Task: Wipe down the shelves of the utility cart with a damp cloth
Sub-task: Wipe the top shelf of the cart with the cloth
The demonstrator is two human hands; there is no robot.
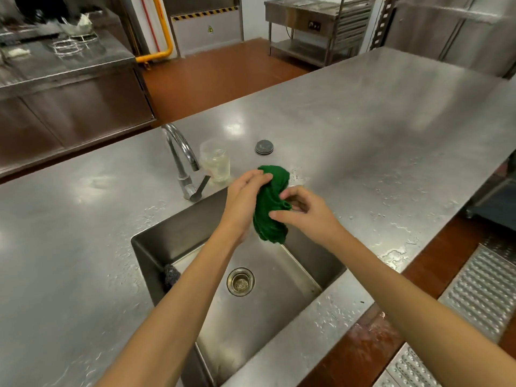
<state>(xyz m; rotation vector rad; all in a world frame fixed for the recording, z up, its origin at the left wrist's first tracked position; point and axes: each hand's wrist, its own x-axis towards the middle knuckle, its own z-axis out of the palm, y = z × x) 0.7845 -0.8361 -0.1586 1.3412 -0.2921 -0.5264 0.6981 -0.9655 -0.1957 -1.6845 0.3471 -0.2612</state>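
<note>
The green cloth (272,205) hangs in the air over the far rim of the sink (156,247), close to the sink's far right corner. The left hand (243,199) grips it from the 9 o'clock side, with its fingers curled over the top of the cloth. The right hand (304,210) is at 3 o'clock of the cloth. Its thumb and bent fingers pinch a fold on that side. The two hands are close, with only the cloth between them.

From the cloth, the tap (181,155) stands at 10 o'clock, near the left hand but apart from it. A see-through cup (216,160) sits just beside the tap, at 11 o'clock. A round grey cap (264,147) lies flat at 12 o'clock, a little way off. From 1 to 3 o'clock the steel counter (377,121) runs wide and flat, dotted with water drops. Its right edge drops to a red-brown floor at 4 o'clock, where a bumpy metal grate (485,289) lies.

At 6 o'clock the sink goes deep, with straight walls. A round drain (240,281) sits in its bottom. A dark scrubber (171,275) rests against the left wall at 8 o'clock.

The cloth is dark green and scrunched into one long wrinkly lump. Its top pokes up past the left fingers. Its bottom end hangs loose below both hands. I cannot tell if it is wet.
</note>
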